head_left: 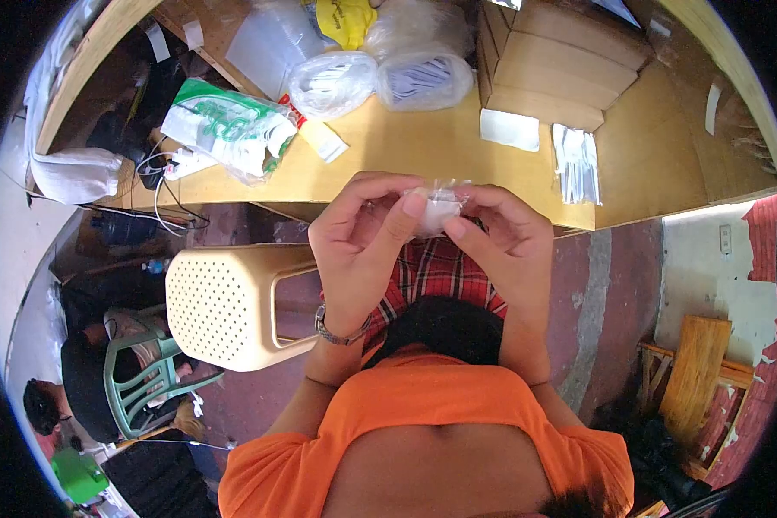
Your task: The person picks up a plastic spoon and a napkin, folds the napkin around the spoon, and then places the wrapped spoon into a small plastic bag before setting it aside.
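Between my two hands, just over the table's front edge, is a small clear plastic packet (441, 207) with something white inside. My left hand (363, 233) pinches its left side between thumb and fingers. On the right side, my right hand (505, 233) holds it with the thumb and a fingertip. The packet's upper edge sticks up above the fingers. What the white content is cannot be made out.
The wooden table (423, 147) bears rolled plastic bags (332, 82), a green-and-white bag (224, 125), cardboard boxes (561, 65) and white strips (577, 164). A cream stool (220, 302) stands at left. Farther left, a person (86, 388) is by a green chair (142, 380).
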A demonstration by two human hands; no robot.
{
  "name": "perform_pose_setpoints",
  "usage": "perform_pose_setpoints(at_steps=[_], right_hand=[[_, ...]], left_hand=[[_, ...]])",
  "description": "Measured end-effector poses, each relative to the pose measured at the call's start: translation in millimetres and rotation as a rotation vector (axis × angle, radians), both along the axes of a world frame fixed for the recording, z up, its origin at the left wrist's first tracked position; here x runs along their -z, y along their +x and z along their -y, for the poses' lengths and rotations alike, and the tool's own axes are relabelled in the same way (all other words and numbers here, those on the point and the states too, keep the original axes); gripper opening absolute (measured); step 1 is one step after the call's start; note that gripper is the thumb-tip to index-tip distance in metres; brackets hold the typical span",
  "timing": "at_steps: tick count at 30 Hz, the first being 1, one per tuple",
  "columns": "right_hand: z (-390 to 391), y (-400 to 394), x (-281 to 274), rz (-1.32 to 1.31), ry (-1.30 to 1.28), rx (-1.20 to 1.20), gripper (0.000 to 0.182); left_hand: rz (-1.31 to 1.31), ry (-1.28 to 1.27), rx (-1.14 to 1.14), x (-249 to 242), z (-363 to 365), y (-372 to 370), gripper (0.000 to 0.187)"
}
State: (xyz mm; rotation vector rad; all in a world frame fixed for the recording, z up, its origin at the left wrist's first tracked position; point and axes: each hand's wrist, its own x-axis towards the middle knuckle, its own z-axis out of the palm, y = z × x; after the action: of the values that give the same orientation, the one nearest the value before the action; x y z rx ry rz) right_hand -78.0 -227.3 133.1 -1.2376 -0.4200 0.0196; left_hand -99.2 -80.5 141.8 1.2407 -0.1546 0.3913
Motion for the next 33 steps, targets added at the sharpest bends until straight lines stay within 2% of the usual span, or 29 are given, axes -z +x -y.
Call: perform_pose_setpoints(at_steps=[5,11,17,20,23,26,32,33], right_hand=[[1,0,4,-0.056,-0.016,-0.029,0.023],[-1,-1,0,-0.046,0.059,0.028,0.021],[-2,-1,2,-0.017,0.136,0.084,0.016],[-2,-1,1,-0.046,0.153,0.152,0.014],[0,1,5,-0.056,0.118,0.214,0.015],[2,3,8,-0.103,0.139,0.266,0.016],[0,7,8,-0.236,0.203,0.176,0.018],[1,8,8,-0.238,0.201,0.093,0.018]], left_hand=[[-0.076,-0.013,-0.026,-1,-2,-3,0.016],[-0.082,-0.046,-0.059,-3,3,-3,0.027],[-0.064,-0.114,0.050,3,4,-2,0.028],[-0.144,-0.134,0.043,2,3,-4,0.027],[-0.122,-0.111,0.129,1,5,-6,0.023],[-0.107,0.046,0.173,13,2,-5,0.021],[-0.151,-0.033,0.137,18,4,-6,0.017],[-0.189,-0.055,0.124,17,2,-5,0.017]])
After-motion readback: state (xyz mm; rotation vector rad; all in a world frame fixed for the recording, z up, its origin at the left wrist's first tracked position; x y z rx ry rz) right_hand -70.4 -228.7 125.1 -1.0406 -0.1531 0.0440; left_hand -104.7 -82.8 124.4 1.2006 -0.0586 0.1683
